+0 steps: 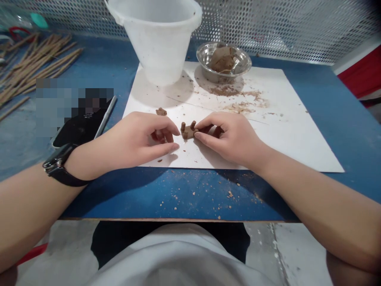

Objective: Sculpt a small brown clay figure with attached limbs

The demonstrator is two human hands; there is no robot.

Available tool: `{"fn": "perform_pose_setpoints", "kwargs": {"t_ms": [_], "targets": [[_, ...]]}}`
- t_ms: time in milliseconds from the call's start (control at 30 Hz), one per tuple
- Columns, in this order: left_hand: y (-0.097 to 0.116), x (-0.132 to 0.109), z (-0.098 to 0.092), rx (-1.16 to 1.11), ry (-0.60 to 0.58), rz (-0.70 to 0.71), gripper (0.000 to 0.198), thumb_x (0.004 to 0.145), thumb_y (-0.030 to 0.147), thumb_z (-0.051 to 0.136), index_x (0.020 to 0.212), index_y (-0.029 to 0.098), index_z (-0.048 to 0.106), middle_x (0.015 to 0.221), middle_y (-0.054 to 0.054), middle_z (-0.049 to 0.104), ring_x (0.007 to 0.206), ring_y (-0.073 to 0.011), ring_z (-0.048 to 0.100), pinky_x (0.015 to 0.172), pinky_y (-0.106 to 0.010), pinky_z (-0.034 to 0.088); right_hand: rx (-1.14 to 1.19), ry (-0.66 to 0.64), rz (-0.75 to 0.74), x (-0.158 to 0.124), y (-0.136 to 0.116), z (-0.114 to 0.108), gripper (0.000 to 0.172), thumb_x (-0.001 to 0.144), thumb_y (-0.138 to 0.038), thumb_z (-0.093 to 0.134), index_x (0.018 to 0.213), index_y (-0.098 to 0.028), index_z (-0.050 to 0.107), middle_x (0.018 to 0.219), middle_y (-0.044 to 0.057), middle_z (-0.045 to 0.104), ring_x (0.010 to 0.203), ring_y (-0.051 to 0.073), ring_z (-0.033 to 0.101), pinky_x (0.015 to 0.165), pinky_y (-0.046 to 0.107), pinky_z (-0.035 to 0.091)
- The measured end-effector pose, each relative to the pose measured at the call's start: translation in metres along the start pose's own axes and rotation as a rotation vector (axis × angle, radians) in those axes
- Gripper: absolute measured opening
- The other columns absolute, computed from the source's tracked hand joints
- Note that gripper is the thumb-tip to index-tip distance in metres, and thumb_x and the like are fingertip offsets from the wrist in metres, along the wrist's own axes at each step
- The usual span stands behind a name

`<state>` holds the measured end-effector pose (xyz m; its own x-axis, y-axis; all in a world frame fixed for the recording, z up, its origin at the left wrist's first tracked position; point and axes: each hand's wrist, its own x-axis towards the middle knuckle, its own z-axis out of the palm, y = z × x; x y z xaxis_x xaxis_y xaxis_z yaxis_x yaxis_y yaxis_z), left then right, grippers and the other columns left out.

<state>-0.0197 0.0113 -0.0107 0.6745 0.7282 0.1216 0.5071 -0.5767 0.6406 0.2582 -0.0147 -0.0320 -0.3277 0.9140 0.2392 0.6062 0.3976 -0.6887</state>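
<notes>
"While the right hand (232,135) pinched the clay piece (188,132) between thumb and fingers, how did the left hand (145,137) stand?"

"Its thumb and fingers were parted, just beside the piece; contact could not be confirmed. The piece was between both hands, at the front of the paper (297,119)."

"What did good handling require?"

"Probably light, even pressure, so that no peg (183,126) bent."

"Quantities?"

"Clay piece: one, with three distinct pegs and apparently a fourth by the right thumb. Bucket (160,47), bowl (220,77), clay lump (223,59), phone (85,127), watch (61,161): one each. Sticks (32,65) overlapped, preventing a count."
</notes>
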Motion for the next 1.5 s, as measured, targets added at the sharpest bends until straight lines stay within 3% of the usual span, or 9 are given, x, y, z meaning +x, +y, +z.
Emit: {"fn": "perform_pose_setpoints", "kwargs": {"t_ms": [533, 1233, 1500], "targets": [[0.0012, -0.0005, 0.0002, 0.049, -0.015, 0.003, 0.023, 0.095, 0.048, 0.08, 0.105, 0.027, 0.082, 0.083, -0.001, 0.082, 0.074, -0.0202, 0.074, 0.072, -0.032, 0.051, 0.006, 0.019, 0.016, -0.0008, -0.0015, -0.0063, 0.009, 0.091, -0.023, 0.081, 0.094, -0.024, 0.089, 0.094, 0.005, 0.088, 0.08, 0.023, 0.078, 0.072, 0.037, 0.063], [0.0016, -0.0004, -0.0003, 0.081, -0.02, 0.024, 0.023, 0.097, 0.049, 0.078, 0.105, 0.028, 0.082, 0.084, -0.001, 0.082, 0.075, -0.02, 0.074, 0.074, -0.033, 0.053, -0.019, -0.019, 0.0, -0.0004, -0.0011, -0.002, 0.018, 0.093, -0.021, 0.078, 0.106, -0.023, 0.091, 0.101, 0.005, 0.089, 0.08, 0.021, 0.075, 0.074, 0.035, 0.058], [0.0064, -0.0001, 0.0037, 0.063, 0.106, 0.068, 0.022, 0.1, 0.043, 0.076, 0.111, 0.026, 0.084, 0.088, -0.003, 0.079, 0.075, -0.0197, 0.071, 0.074, -0.036, 0.053, -0.013, -0.013, -0.021, -0.0007, -0.0009, -0.0022, 0.012, 0.094, -0.022, 0.079, 0.1, -0.022, 0.09, 0.097, 0.005, 0.088, 0.08, 0.021, 0.075, 0.074, 0.034, 0.057]]}}
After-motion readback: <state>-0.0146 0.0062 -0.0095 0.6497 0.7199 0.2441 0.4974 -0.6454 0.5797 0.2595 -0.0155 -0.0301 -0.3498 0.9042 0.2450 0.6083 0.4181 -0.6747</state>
